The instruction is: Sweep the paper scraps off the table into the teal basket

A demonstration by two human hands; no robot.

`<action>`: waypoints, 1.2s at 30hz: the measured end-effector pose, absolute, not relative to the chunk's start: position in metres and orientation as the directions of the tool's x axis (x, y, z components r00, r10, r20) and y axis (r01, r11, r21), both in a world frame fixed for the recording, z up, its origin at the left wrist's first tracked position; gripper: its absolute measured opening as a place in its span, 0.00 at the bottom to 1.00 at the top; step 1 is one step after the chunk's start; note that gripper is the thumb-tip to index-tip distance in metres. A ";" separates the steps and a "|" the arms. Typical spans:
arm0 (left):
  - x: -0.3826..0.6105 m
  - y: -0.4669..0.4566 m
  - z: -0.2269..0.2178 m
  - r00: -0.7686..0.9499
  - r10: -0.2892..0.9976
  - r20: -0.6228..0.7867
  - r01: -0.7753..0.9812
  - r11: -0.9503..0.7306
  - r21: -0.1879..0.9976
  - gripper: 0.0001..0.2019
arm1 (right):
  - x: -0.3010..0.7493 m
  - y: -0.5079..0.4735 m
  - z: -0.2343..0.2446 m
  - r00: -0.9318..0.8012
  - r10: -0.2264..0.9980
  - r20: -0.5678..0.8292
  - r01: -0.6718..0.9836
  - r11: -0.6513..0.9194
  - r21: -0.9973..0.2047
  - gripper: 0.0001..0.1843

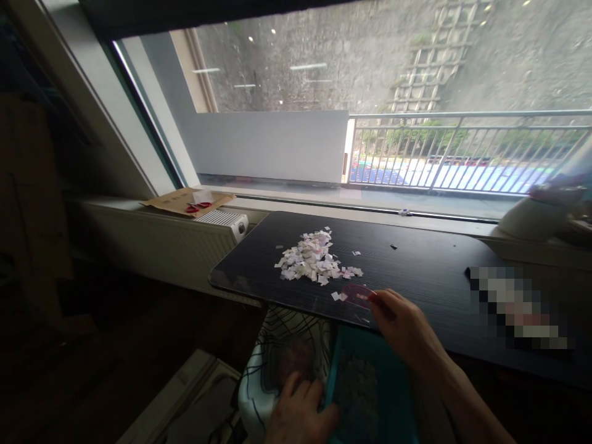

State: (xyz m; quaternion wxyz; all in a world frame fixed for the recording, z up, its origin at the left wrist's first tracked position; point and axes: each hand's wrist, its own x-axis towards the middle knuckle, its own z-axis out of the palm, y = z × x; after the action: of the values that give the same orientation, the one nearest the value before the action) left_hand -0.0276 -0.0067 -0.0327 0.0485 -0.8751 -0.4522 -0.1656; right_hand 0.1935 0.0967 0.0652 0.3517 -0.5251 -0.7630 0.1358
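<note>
Pinching a thin, see-through pink piece of plastic [356,295] between thumb and fingers, the right hand [400,324] is closed on one end of it at the near edge of the dark table [416,265]. The plastic lies low over the tabletop, its free end pointing left, with a couple of white paper scraps [337,296] right at its tip. Beyond it, a heap of small cut paper pieces [312,256] sits on the left half of the table, about midway between the far and near edges, and a thin trail of bits runs from the heap toward the plastic. One lone scrap [356,253] lies to the right of the heap, and a small dark bit [393,246] lies farther right, nearer the far edge. Below the near edge stands a teal bin [400,376] with more paper pieces [358,385] inside. The left hand [303,410] is at the bin's left rim, fingers partly curled and thumb apart on the bin side; whether it grips the rim or anything else, I cannot tell. Just left of the bin is a pale cover with dark lines [296,324], and on it a pinkish shape too dim to make out. A blurred-out object [518,311] lies near the table's right end. Past the table's far left corner, red-handled scissors [198,208] rest on brown paper [164,201] above a radiator [161,243].
</note>
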 end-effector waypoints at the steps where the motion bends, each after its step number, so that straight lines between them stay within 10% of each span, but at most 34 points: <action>1: -0.028 -0.007 -0.032 0.538 0.776 0.329 0.806 -0.588 0.068 0.06 | 0.193 0.096 0.065 -0.194 0.899 0.393 0.715 0.404 -0.571 0.11; 23: -0.050 0.001 -0.040 0.462 0.801 0.382 0.780 -0.572 0.255 0.14 | 0.207 0.073 0.059 -0.244 0.908 0.340 0.737 0.401 -0.544 0.10; 36: -0.046 0.005 -0.057 0.457 0.775 0.437 0.813 -0.563 0.148 0.11 | 0.202 0.073 0.057 -0.249 0.906 0.342 0.691 0.413 -0.593 0.10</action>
State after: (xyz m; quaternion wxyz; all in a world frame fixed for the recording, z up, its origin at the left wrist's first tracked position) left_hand -0.0465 0.0053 -0.0571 0.0406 -0.8527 -0.4654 -0.2338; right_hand 0.2019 0.0729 0.0571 0.3299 -0.5165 -0.7732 0.1629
